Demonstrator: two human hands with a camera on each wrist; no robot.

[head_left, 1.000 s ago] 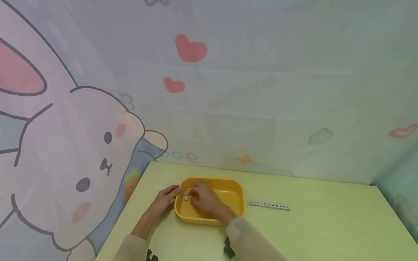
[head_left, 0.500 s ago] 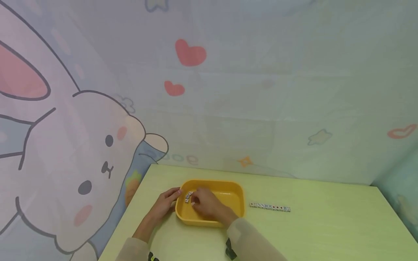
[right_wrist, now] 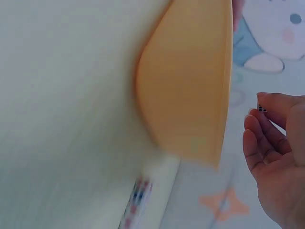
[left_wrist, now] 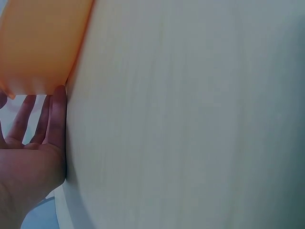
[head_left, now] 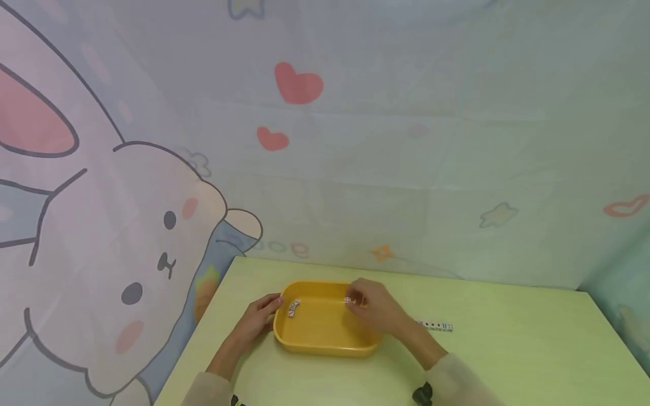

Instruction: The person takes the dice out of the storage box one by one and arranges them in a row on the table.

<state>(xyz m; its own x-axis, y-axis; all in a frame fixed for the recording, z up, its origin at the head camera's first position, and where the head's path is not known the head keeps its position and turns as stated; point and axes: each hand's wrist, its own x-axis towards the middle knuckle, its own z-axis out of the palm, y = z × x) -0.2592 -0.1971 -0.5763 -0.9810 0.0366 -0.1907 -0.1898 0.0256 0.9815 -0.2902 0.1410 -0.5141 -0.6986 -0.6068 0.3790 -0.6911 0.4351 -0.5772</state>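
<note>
A yellow tray stands on the table, with a few small white dice at its left end. My left hand is at the tray's left end, its fingertips against the wall and rim. In the left wrist view those fingers look fairly straight. Above the tray's right end, my right hand pinches a die between thumb and fingers. The right wrist view shows this die with dark pips. To the right of the tray lies a row of dice, its left part hidden by the right hand.
The pale green table extends to the right of the dice row. A printed cloth with a rabbit and hearts hangs behind the table's back edge.
My right hand has lifted from the dice at the tray's left end and moved right, carrying a die over the right end. The left hand stays at the tray's left end.
</note>
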